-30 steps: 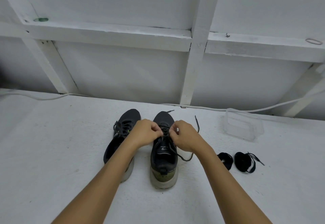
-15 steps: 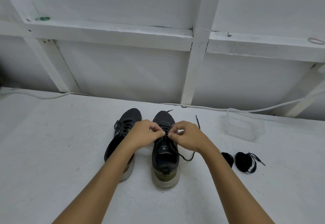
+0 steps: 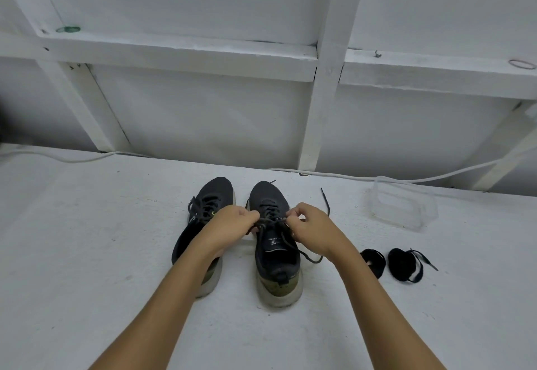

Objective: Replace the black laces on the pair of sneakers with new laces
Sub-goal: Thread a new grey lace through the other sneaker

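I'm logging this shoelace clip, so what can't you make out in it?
Head view only:
- Left sneaker: midsection hidden by the left hand.
- Right sneaker: the lace's upper crossings hidden by both hands; right hand.
- One lace bundle: partly behind the right forearm.
- Tongue print: too small.

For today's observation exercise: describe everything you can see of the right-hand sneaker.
The right-hand sneaker is dark grey, looks like mesh fabric, with an olive heel patch and a worn pale sole. It stands upright on the white surface, toe pointing away, beside its mate. Both hands pinch its black lace at the eyelets.
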Tool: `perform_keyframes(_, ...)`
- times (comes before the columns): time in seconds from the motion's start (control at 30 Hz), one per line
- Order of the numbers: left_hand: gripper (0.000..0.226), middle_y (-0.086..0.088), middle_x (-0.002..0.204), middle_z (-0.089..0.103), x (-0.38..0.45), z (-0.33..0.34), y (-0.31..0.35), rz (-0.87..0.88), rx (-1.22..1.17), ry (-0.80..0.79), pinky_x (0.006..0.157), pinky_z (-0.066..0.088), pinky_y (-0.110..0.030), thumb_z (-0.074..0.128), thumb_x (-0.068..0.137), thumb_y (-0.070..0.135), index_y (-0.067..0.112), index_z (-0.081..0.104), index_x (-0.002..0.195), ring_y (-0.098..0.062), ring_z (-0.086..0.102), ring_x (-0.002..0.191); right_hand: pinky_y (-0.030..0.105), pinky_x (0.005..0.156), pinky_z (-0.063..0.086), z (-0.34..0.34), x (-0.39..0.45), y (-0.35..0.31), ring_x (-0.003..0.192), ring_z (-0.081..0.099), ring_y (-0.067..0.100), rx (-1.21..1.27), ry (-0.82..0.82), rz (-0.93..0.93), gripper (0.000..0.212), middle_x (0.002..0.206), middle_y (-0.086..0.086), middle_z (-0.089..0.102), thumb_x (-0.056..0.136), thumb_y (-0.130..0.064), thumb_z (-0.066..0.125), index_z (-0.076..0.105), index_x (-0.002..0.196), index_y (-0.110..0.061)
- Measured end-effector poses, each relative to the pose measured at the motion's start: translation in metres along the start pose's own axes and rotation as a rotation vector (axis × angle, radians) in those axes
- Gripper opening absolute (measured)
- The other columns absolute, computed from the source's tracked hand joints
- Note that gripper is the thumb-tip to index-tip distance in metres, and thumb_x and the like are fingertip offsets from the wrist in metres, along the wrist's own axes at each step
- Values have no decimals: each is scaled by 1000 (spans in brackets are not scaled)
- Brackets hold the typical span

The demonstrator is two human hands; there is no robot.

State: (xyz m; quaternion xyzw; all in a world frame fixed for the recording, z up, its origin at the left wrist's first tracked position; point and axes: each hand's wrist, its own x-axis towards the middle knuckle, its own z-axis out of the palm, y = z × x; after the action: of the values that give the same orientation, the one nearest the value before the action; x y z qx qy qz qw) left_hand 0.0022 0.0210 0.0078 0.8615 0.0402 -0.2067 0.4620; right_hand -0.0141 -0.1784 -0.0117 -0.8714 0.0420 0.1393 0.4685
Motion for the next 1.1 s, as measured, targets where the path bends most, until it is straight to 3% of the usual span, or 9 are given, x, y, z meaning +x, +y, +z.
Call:
perform_keyframes(0.13, 27, 12, 58, 61, -4, 6, -1, 28, 23, 75, 66, 40, -31, 49, 90, 30, 17, 48, 67, -12, 54, 61, 45, 94, 57, 0, -2, 1, 96, 69, 12, 87, 31, 23, 20, 104, -13, 69, 89, -38, 52, 63, 91, -21)
perform_keyframes(0.23, 25, 1, 79, 71, -2, 11, -4, 33, 13, 97, 68, 45, -31, 46, 93, 32, 14, 51, 75, -20, 70, 87, 46, 94, 57, 1, -4, 3, 96, 71, 16, 110, 23, 36, 22, 105, -11, 69, 94, -41, 49, 63, 97, -25)
perform_keyframes(0.3, 26, 2, 81, 68, -4, 13, -5, 45, 19, 121, 68, 45, -30, 45, 94, 31, 13, 51, 78, -23, 69, 89, 44, 94, 57, 2, -7, 3, 96, 70, 10, 108, 29, 7, 18, 109, -14, 67, 96, -41, 50, 61, 97, -26)
perform_keyframes(0.43, 7, 13, 95, 67, -11, 13, -7, 205, 20, 187, 74, 46, -20, 58, 95, 31, 26, 60, 90, -5, 66, 89, 17, 60, 48, -3, -22, -5, 63, 64, -3, 21, 122, -96, 23, 94, -11, 67, 91, -44, 69, 56, 93, -26)
perform_keyframes(0.5, 5, 14, 93, 65, -15, 13, -10, 297, 70, 225, 70, 41, -12, 67, 91, 29, 28, 62, 92, 3, 61, 79, 17, 55, 47, -5, -31, -5, 62, 66, 0, -15, 125, -153, 27, 92, -11, 67, 85, -43, 77, 57, 93, -27)
perform_keyframes(0.7, 5, 11, 81, 63, -21, 17, -17, 408, 229, 253, 65, 39, -7, 73, 88, 27, 26, 73, 93, 3, 55, 70, 10, 76, 48, -5, -33, -1, 87, 65, 3, -266, 24, -279, 25, 113, -12, 56, 94, -21, 62, 75, 111, -35)
perform_keyframes(0.87, 16, 10, 83, 69, -29, 11, -16, 355, 159, 175, 62, 42, -8, 57, 97, 14, 25, 69, 99, 0, 60, 66, 28, 86, 51, -4, -27, -12, 90, 60, 13, -437, -40, -269, 32, 115, -8, 48, 95, -22, 58, 71, 122, -34)
perform_keyframes(0.97, 23, 11, 90, 67, -31, 5, -18, 370, 182, 82, 59, 42, -10, 65, 92, 12, 30, 68, 106, -5, 48, 53, 27, 81, 47, -2, -26, -16, 89, 56, 16, -520, -74, -274, 30, 117, -5, 46, 93, -21, 62, 72, 119, -31)
perform_keyframes(1.1, 34, 15, 102, 60, -29, 0, -12, 426, 282, -15, 67, 39, -8, 74, 88, 17, 38, 71, 114, 7, 52, 68, 34, 85, 52, 1, -26, -14, 94, 58, 19, -506, -48, -290, 13, 115, -3, 49, 94, -23, 70, 74, 105, -27)
